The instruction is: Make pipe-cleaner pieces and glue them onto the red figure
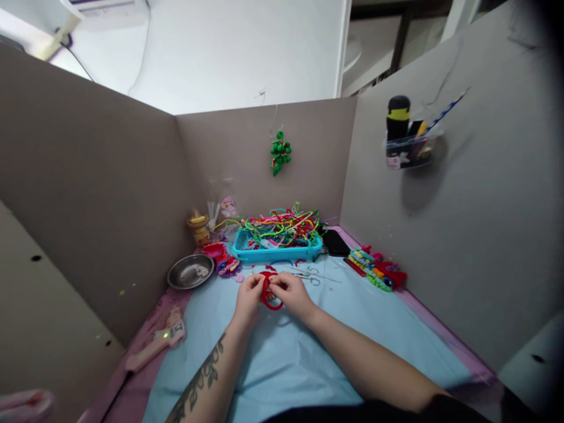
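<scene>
Both hands meet over the middle of the blue table cover. A red fuzzy pipe cleaner (272,306), bent into a loop, hangs between them. My left hand (250,294) pinches its left side with closed fingertips. From the other side my right hand (288,292) also has its fingers closed on the red loop. Small orange and pale bits show inside the loop, too small to name. Just beyond the fingers lie short red pieces and a pair of scissors (314,277).
A blue tray (273,256) heaped with colourful pipe cleaners stands behind. On the left are a metal bowl (187,276) and a pink corded glue gun (163,341). A black phone (335,242) and colourful fuzzy pieces (379,269) lie right. Grey panels (238,150) enclose the table.
</scene>
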`<state>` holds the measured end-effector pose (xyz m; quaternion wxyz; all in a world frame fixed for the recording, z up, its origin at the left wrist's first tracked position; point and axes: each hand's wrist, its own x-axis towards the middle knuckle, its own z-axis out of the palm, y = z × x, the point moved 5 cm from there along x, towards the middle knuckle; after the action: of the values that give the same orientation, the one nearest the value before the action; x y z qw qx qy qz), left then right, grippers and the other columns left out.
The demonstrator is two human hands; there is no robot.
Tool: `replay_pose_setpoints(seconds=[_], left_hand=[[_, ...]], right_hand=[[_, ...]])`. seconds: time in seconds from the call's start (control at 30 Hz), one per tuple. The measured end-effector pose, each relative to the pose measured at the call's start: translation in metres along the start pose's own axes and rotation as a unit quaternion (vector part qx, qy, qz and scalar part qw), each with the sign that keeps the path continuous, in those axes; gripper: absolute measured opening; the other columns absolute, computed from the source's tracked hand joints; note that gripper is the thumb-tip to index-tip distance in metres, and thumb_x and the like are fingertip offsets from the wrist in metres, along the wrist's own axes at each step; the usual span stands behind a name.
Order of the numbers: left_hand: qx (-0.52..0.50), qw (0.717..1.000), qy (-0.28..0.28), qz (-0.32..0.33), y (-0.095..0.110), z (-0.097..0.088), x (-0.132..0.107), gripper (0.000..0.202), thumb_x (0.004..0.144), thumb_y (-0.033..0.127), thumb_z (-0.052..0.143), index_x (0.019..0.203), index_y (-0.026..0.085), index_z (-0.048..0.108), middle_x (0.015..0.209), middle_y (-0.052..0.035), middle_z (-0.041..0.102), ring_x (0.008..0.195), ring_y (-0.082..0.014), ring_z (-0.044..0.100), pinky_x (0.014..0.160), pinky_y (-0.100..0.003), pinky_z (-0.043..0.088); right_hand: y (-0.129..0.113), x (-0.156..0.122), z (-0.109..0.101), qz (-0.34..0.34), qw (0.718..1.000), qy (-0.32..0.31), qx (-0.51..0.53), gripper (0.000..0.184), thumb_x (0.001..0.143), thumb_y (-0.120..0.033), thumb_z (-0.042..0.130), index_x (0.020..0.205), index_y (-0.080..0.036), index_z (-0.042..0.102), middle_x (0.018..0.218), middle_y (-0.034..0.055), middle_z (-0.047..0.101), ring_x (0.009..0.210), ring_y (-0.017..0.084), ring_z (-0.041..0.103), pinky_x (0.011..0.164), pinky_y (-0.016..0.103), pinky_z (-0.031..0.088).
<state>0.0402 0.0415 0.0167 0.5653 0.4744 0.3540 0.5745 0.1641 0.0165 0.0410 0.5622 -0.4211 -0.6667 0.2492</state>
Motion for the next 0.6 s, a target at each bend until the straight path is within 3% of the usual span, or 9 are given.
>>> replay_pose_setpoints(seconds=[0.37,0.5,0.6], left_hand=[[-0.063,0.997,0.013,-0.042,-0.004,0.005,-0.002,0.030,0.056,0.034,0.076,0.068,0.013,0.060,0.056,0.0026,0.059,0.049,-0.0086,0.051,0.051,-0.020,0.039],[0.011,1.000,-0.004,-0.015,0.001,0.003,0.000,0.030,0.061,0.037,0.072,0.075,0.013,0.062,0.062,0.0003,0.061,0.052,-0.0100,0.052,0.052,-0.021,0.040],[0.131,0.989,-0.009,0.061,0.012,-0.001,0.001,0.024,0.067,0.037,0.066,0.074,0.014,0.065,0.069,-0.0029,0.062,0.061,-0.0132,0.055,0.056,-0.022,0.041]], right_hand=[[0.004,-0.002,0.007,0.062,0.997,0.032,0.028,0.010,0.070,-0.018,0.052,0.060,-0.018,0.053,0.055,-0.0029,0.053,0.054,0.012,0.049,0.054,0.023,0.040],[0.012,0.003,0.006,0.088,0.995,-0.022,0.048,0.007,0.069,-0.018,0.050,0.063,-0.017,0.054,0.056,-0.0028,0.055,0.052,0.011,0.049,0.052,0.021,0.039],[0.017,0.006,0.004,0.084,0.993,-0.079,0.024,0.007,0.068,-0.016,0.050,0.062,-0.016,0.055,0.056,-0.0022,0.057,0.052,0.011,0.049,0.051,0.020,0.039]])
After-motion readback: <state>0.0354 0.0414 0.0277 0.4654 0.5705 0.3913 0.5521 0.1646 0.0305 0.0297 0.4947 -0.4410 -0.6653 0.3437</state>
